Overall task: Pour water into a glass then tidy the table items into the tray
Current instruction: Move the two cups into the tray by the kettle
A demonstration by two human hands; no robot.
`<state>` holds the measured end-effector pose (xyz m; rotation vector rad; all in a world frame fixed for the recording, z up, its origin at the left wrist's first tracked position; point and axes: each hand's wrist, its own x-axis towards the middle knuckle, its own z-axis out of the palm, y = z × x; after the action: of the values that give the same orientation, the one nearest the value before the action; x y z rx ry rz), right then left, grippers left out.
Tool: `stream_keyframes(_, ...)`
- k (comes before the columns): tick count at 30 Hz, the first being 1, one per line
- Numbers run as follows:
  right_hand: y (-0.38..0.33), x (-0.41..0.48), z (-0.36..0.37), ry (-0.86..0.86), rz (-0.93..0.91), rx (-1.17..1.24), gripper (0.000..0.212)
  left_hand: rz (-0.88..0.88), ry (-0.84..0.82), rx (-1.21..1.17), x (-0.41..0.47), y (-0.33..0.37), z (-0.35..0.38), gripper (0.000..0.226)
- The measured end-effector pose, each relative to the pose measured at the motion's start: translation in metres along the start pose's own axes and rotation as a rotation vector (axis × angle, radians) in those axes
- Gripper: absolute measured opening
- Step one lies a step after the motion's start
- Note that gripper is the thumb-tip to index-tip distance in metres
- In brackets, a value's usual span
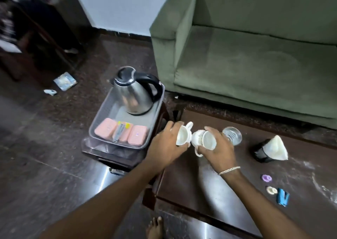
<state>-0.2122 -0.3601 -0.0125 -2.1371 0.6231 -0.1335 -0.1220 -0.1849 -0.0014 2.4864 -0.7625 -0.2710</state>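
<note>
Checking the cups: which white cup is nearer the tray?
The left hand's cup, at the tray's corner; the right hand's cup is beside the glass.

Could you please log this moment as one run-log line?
left hand: holds cup | right hand: holds second cup | glass: on table | kettle: in tray

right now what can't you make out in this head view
- Whether the clear glass holds water: the right hand and its white cup cover part of it.
- The dark furniture top left: motion blur, cut by the edge.
- The metal item between the pink boxes in the grey tray: too small.
- The small purple piece and blue piece: too small.
</note>
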Motion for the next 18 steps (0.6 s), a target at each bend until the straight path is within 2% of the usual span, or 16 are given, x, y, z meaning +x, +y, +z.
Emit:
stream_keyframes(5,-0.11,0.029,0.048,-0.088,-0.097,0.097,0.07,-0.188,0.151,0.115,0.006,-0.069,-0.101,0.065)
stream_keyframes(8,-0.155,0.048,0.085,-0.165,-0.098,0.055,0.073,-0.321,0.167,0.031,0.013,-0.113,-0.138,0.06)
stream_keyframes(13,-0.185,0.078,0.144,-0.239,-0.031,-0.045,0.072,-0.508,0.2,-0.088,0.03,-0.167,-0.156,0.051)
stream_keyframes(18,-0.187,0.107,0.184,-0.226,0.086,-0.205,0.059,-0.649,0.128,-0.133,0.048,-0.208,-0.147,0.062)
